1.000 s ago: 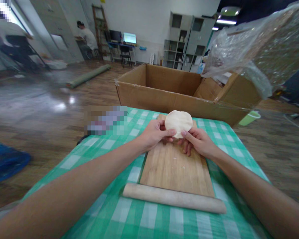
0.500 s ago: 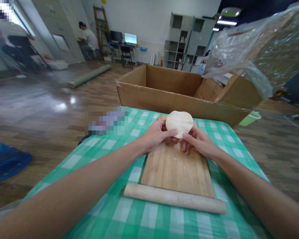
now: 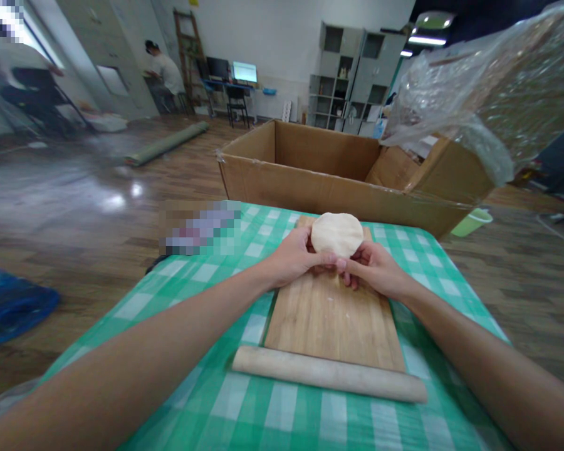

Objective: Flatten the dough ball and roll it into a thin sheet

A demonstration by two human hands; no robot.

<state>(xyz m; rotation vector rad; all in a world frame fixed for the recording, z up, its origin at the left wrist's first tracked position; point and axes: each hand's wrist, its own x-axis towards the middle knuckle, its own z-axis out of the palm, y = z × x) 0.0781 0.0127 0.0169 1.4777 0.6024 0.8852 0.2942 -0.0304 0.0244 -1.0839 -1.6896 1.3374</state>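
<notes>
Dough disc (image 3: 337, 233): since the earlier frame it has dipped slightly, and both thumbs have slid to its near edge and drawn close together; it sits over the board's far end, and I cannot tell whether it touches the wood.
Left hand (image 3: 292, 255): closed in a light pinch on the disc's near left, thumb on top, fingers behind and partly hidden from me.
Right hand (image 3: 380, 268): pinching the near right edge the same way, some fingers curled below.
Thumb pressure: I'd judge short, even presses best, both sides matched, since dough this thin may tear or thin out under a hard squeeze.
Support: I'd want the fingers spread beneath, so the far rim doesn't droop.
Board (image 3: 331, 322): bare wood between the hands and the pin.
Rolling pin (image 3: 329, 374): lies along the board's near edge, clear of both hands.
Surface (image 3: 258, 423): green-and-white checked cloth under everything.
Cardboard box (image 3: 305, 185): stands beyond the far edge.
</notes>
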